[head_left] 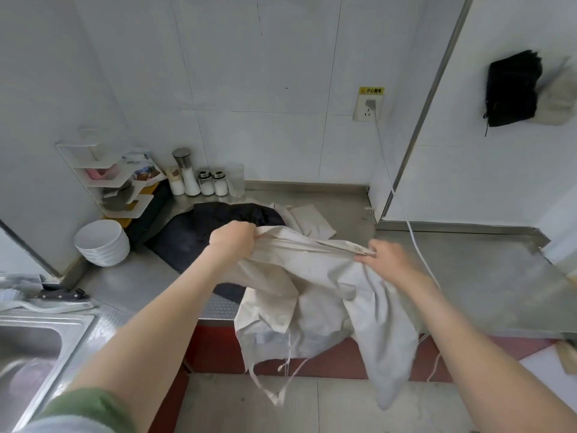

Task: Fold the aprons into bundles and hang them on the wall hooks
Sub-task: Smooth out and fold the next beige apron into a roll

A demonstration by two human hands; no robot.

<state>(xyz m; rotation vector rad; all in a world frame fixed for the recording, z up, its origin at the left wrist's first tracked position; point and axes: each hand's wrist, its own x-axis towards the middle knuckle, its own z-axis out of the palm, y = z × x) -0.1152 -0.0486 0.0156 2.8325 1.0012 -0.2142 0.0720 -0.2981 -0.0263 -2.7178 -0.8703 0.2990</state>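
White tiled walls (249,73) are seen ahead, and a steel counter (468,276) is set against them. A cream apron (312,292) is held up over the counter's front edge. Its top edge is stretched nearly level between the two hands, a little lower at the right. Its long axis is hung downward from that edge, toward the person and past the red cabinet front. The cloth is creased and limp, and one side is doubled over on itself. A dark apron (187,239) is spread flat on the counter behind it, not yet folded.

Two finished bundles, a black bundle (512,89) and a pale bundle (555,101), are hung on the right-hand wall. That wall is judged nearer to the right hand.

The left hand (232,240) is curled tightly round a bunched corner of the top edge. The right hand (387,260) is blurred, but the hem appears to be pinched between thumb and fingers. Thin ties (290,364) are left dangling below and would need to be gathered in.
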